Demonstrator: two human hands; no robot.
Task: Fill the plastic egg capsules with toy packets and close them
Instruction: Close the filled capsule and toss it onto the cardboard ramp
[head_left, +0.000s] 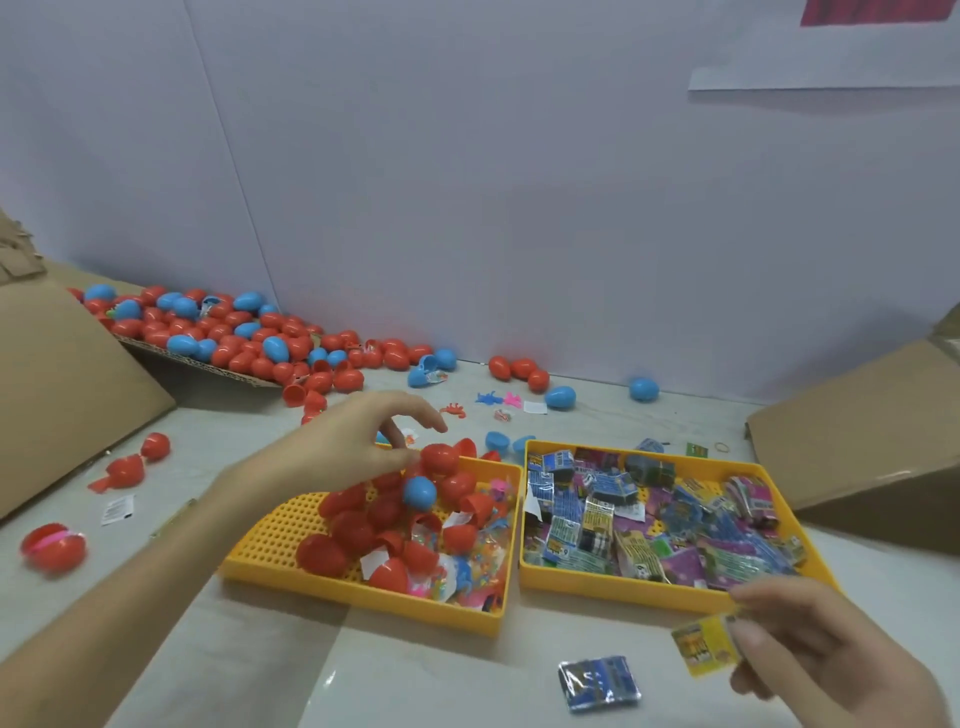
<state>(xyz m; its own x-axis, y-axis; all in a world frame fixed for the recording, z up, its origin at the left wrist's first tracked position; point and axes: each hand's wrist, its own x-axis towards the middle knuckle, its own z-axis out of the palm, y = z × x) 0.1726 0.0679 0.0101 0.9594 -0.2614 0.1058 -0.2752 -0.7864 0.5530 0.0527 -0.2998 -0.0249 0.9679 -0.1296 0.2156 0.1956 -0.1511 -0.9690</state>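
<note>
Right hand (810, 654) pinches yellow packet (701, 647), long axis left-right; left hand (353, 441) loose, empty, over capsules (363, 525).

— Left tray (270, 535) and right tray (623, 592)?
— Both yellow; the left's floor is a grid of holes.
— Egg capsules (317, 553)?
— Mostly red, a few blue.
— Toy packets (649, 525)?
— Blue, purple, green prints; nearest, one yellow packet (706, 644), one blue packet (598, 682).

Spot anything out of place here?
A red plastic egg capsule at far left gapes, something pink caught in its seam; a blue foil packet lies loose in front of the right yellow plastic tray.
</note>
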